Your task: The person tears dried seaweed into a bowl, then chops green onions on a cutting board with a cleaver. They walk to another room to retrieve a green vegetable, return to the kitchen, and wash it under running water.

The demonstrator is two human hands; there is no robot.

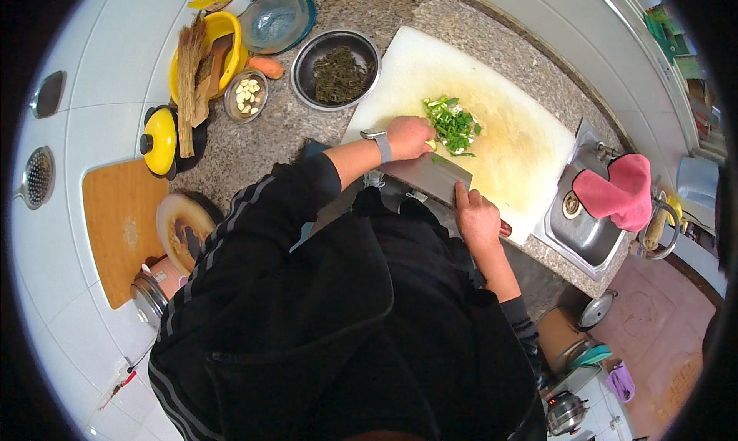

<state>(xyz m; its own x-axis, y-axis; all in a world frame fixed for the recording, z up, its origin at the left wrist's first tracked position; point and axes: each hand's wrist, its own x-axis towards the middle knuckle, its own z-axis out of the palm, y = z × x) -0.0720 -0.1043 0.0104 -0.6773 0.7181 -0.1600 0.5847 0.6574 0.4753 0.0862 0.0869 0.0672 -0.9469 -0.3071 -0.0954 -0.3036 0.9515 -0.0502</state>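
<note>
My right hand [477,213] grips a Chinese cleaver [429,179] by its reddish handle, with the index finger laid along the blade. The wide blade lies flat along the near edge of a white cutting board [519,170], and a bit of green sticks to it. My left hand [408,138], with a grey-banded watch on the wrist, is curled just above the blade's far corner. A small pale yellow-green vegetable piece [430,145] shows at its fingertips. Right beside these fingers rests a heap of chopped scallions [452,124] on the board.
Left of the board stand a steel bowl of dark leafy vegetable [343,75], a small bowl of peeled garlic cloves [248,98], a carrot piece [266,67] and a yellow basin [233,23]. On the right, a pink cloth [620,190] hangs over the faucet of a steel sink [594,239].
</note>
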